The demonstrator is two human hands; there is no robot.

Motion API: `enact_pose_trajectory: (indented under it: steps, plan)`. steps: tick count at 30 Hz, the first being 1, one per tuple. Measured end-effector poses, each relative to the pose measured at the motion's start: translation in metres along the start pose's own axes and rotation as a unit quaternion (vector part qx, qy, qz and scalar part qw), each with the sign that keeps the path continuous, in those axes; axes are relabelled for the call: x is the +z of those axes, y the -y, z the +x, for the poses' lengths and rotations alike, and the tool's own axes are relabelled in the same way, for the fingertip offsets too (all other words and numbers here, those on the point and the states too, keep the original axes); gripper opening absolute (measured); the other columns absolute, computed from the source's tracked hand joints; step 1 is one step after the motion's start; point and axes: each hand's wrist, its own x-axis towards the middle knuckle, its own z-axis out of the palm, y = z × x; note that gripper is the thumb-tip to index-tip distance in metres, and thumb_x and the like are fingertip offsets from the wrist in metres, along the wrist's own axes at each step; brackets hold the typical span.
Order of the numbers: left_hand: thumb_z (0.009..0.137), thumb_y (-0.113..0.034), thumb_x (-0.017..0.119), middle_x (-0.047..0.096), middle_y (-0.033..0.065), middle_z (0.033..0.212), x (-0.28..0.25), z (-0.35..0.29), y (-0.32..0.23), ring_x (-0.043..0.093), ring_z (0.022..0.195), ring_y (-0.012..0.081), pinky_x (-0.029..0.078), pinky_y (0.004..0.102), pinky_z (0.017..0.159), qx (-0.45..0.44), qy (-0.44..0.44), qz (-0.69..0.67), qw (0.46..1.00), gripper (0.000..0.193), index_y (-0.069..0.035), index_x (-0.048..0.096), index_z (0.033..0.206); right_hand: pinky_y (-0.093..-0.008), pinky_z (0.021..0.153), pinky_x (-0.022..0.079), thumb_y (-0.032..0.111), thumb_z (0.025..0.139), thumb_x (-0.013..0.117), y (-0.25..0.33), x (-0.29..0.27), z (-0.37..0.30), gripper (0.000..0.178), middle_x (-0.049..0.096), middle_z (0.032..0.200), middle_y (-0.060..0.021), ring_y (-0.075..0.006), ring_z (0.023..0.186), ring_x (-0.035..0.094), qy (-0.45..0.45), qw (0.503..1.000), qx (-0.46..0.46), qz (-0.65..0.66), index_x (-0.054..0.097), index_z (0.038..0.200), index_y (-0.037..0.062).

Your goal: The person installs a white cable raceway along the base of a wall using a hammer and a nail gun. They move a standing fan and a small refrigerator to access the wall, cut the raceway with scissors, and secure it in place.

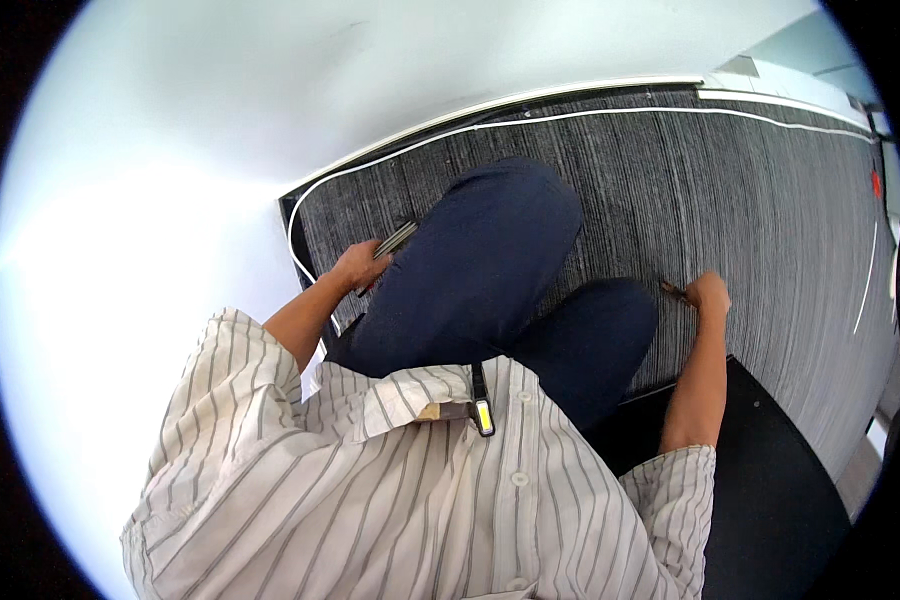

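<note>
View: head camera, looking down.
Landmark: dark navy-blue cloth trousers (pixel 470 255) on the person's bent legs.
Left hand (pixel 360 264): left of the trousers, fingers closed around the held strip.
Held strip: a slim, straight, grey flat-sided object (pixel 398 237), tilted, its upper end just beside the trousers; its exact kind is unclear.
Right hand (pixel 708 291): right of the trousers, well apart from the left hand, fingers curled around the small piece.
Small piece: a short, dark, narrow object (pixel 673 291) pointing toward the trousers; too blurred to identify.
Floor: dark grey, finely striped carpet (pixel 770 240) around and beyond the trousers.
Cable: a thin white cable (pixel 481 127) curving along the carpet's edge, left of and beyond the trousers.
Wall: smooth white wall (pixel 270 100), left of and beyond the trousers.
Black surface: a broad, flat black panel-like surface (pixel 760 480), right of and nearer than the trousers.
</note>
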Motion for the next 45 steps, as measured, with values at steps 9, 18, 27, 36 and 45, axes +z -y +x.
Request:
enact_pose_trajectory:
  steps: [9, 18, 27, 36, 45]
  plan:
    - [0.082, -0.045, 0.061, 0.063, 0.0289, 0.111, 0.025, -0.034, 0.042, 0.061, 0.107, 0.0409, 0.047, 0.0452, 0.094, -0.127, 0.034, -0.006, 0.991, 0.059, 0.004, 0.064, 0.114, -0.0414, 0.082, 0.055, 0.021, 0.087, 0.065, 0.025, 0.028, 0.105, 0.022, 0.071, 0.1, -0.0137, -0.0308, 0.094, 0.068, 0.124, 0.944, -0.151, -0.265, 0.072, 0.098, 0.0025]
    - [0.08, -0.044, 0.063, 0.062, 0.0301, 0.115, 0.058, -0.049, 0.054, 0.06, 0.111, 0.0399, 0.047, 0.044, 0.095, -0.207, 0.043, -0.103, 0.972, 0.058, 0.004, 0.064, 0.113, -0.0393, 0.071, 0.055, 0.028, 0.091, 0.063, 0.043, 0.058, 0.169, 0.027, 0.071, 0.081, -0.0098, -0.0242, 0.074, 0.069, 0.174, 0.845, -0.259, -0.434, 0.074, 0.092, 0.0037]
    - [0.086, -0.031, 0.058, 0.066, 0.0234, 0.11, 0.076, 0.013, 0.087, 0.065, 0.099, 0.0389, 0.05, 0.0442, 0.083, -0.065, 0.03, -0.029, 0.997, 0.041, 0.001, 0.067, 0.11, -0.0438, 0.08, 0.051, 0.019, 0.091, 0.056, 0.005, 0.009, 0.15, 0.027, 0.07, 0.097, -0.0201, -0.0332, 0.095, 0.068, 0.048, 0.994, -0.084, -0.056, 0.07, 0.097, -0.0031]
    - [0.086, -0.025, 0.06, 0.067, 0.0242, 0.108, -0.065, 0.087, -0.025, 0.066, 0.099, 0.0362, 0.049, 0.0421, 0.083, 0.128, -0.129, -0.258, 0.949, 0.037, -0.001, 0.065, 0.114, -0.04, 0.085, 0.054, 0.019, 0.087, 0.058, 0.009, 0.015, 0.112, 0.027, 0.068, 0.114, -0.0162, -0.0311, 0.107, 0.066, -0.021, 0.994, -0.034, 0.105, 0.071, 0.106, 0.0057]
    - [0.084, -0.025, 0.067, 0.067, 0.0252, 0.094, -0.195, 0.131, -0.294, 0.065, 0.089, 0.04, 0.05, 0.0429, 0.078, 0.258, -0.208, 0.137, 0.934, 0.04, -0.002, 0.064, 0.116, -0.0374, 0.083, 0.055, 0.021, 0.089, 0.056, 0.007, 0.029, 0.129, 0.026, 0.07, 0.112, -0.0119, -0.0268, 0.104, 0.068, -0.056, 0.989, -0.022, 0.137, 0.073, 0.104, 0.0082]
